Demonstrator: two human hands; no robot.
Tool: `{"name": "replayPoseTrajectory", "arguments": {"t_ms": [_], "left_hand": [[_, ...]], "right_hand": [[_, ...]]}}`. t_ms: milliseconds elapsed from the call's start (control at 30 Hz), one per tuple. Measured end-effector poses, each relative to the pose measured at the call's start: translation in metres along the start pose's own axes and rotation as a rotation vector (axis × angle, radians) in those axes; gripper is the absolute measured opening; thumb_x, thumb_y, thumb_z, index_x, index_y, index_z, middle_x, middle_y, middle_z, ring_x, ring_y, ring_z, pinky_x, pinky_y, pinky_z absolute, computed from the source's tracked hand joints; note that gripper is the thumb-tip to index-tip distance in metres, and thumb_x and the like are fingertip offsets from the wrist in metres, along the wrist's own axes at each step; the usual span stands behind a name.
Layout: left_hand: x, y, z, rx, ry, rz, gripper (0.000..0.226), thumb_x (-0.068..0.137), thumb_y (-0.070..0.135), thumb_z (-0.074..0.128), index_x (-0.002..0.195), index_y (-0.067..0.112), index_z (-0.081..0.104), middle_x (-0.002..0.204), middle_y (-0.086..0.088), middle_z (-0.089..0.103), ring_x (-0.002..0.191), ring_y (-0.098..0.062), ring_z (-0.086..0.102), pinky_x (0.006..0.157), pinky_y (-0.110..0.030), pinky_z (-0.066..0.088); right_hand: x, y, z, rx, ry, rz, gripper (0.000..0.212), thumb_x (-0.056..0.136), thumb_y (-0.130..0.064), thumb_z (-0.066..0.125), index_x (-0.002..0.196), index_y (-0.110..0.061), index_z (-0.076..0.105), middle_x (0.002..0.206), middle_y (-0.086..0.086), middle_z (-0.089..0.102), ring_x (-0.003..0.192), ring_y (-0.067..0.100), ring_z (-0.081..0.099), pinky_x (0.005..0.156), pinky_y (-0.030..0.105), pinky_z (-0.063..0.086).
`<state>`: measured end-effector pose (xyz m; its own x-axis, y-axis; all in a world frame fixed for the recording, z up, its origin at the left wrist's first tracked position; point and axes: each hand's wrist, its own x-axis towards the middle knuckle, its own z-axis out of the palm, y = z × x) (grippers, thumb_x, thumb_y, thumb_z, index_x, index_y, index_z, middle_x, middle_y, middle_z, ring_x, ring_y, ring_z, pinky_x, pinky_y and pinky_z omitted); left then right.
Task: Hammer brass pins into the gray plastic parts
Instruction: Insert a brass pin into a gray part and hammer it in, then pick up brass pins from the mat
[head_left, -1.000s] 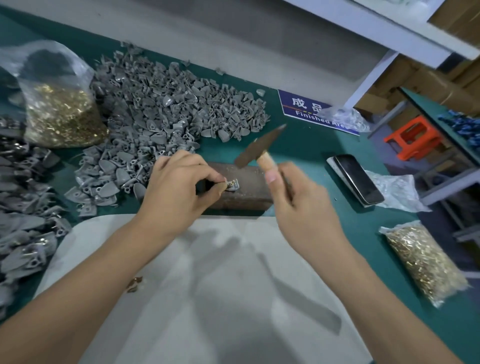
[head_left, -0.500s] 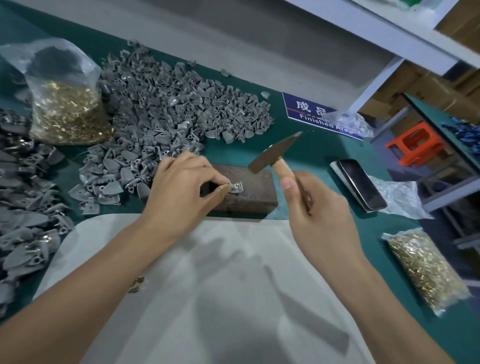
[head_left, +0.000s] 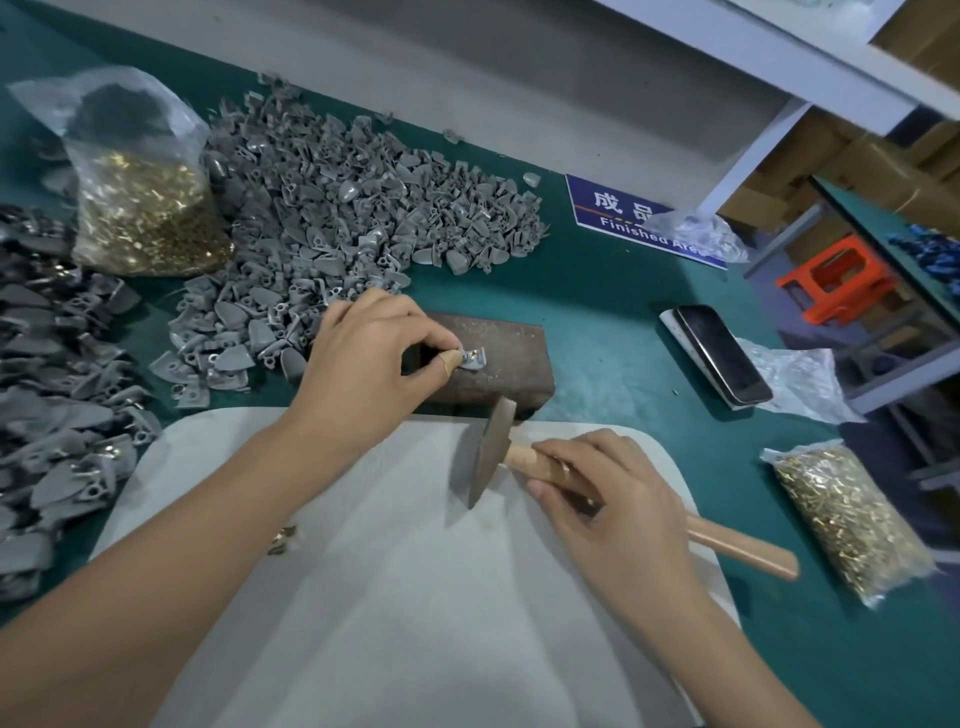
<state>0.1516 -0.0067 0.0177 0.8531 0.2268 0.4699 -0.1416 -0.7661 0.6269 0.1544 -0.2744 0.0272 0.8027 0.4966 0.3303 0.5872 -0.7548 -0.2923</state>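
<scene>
- Pinching a gray plastic part (head_left: 474, 359) between thumb and forefinger, the left hand (head_left: 363, 364) keeps it flat on top of the dark metal block (head_left: 498, 358); a glint of brass shows in the part just beside the fingertips, so a pin seems to be seated there, though I cannot tell how deep
- The right hand (head_left: 605, 493) has its grip closed round the wooden handle close behind the head of the hammer (head_left: 491, 452), with the head low over the pale cloth (head_left: 415, 597), near the block's front edge
- From that grip the part lies forward and a little to the left, up on the block, so the next blow would need the head lifted and carried away from the body
- The handle's long axis runs back and to the right; the head stands crosswise to it
- The right hand is the nearer one to strike; the left fingertips touch the part, so a stray blow could catch them
- Loose gray parts (head_left: 363, 208) lie heaped further back on the green surface (head_left: 597, 291)
</scene>
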Motion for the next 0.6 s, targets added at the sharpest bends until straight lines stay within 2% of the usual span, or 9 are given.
{"name": "replayPoseTrajectory", "arguments": {"t_ms": [67,167,333,500,600], "left_hand": [[0.000,-0.001,0.001,-0.022,0.004,-0.014,0.005,0.089,0.037,0.074,0.093,0.035,0.076,0.089,0.019,0.059,0.097,-0.005,0.047,0.091,-0.035,0.031],[0.000,-0.001,0.001,-0.041,0.003,-0.019,0.005,0.089,0.038,0.074,0.093,0.035,0.076,0.090,0.019,0.059,0.098,-0.005,0.047,0.091,-0.032,0.029],[-0.004,0.007,0.000,-0.024,0.003,-0.005,0.006,0.090,0.038,0.074,0.095,0.036,0.076,0.091,0.020,0.058,0.097,-0.004,0.044,0.092,-0.034,0.031],[-0.001,0.015,-0.006,-0.019,0.089,0.051,0.008,0.090,0.034,0.074,0.097,0.031,0.076,0.093,0.017,0.062,0.100,-0.009,0.051,0.089,-0.034,0.033],[0.000,0.012,-0.011,-0.038,0.138,0.042,0.008,0.091,0.032,0.074,0.097,0.030,0.077,0.094,0.019,0.062,0.101,-0.008,0.051,0.089,-0.031,0.033]], "right_hand": [[-0.003,0.002,0.005,0.026,-0.034,-0.003,0.022,0.085,-0.031,0.078,0.106,-0.035,0.074,0.106,-0.018,0.057,0.099,0.012,0.053,0.083,0.041,0.042],[-0.001,0.000,0.008,0.107,-0.043,0.029,0.020,0.087,-0.034,0.071,0.107,-0.036,0.073,0.108,-0.020,0.058,0.105,0.011,0.052,0.089,0.041,0.041],[0.032,-0.013,0.002,0.269,0.117,0.068,0.019,0.091,-0.036,0.066,0.109,-0.037,0.069,0.098,-0.023,0.066,0.096,0.005,0.057,0.093,0.047,0.046],[0.078,-0.036,-0.003,0.449,0.095,0.032,0.031,0.090,-0.024,0.074,0.110,-0.046,0.065,0.092,-0.024,0.070,0.092,0.008,0.063,0.092,0.036,0.050],[0.097,-0.047,-0.004,0.483,0.042,0.009,0.033,0.090,-0.019,0.076,0.108,-0.045,0.067,0.092,-0.023,0.071,0.091,0.011,0.066,0.093,0.038,0.052]]}}
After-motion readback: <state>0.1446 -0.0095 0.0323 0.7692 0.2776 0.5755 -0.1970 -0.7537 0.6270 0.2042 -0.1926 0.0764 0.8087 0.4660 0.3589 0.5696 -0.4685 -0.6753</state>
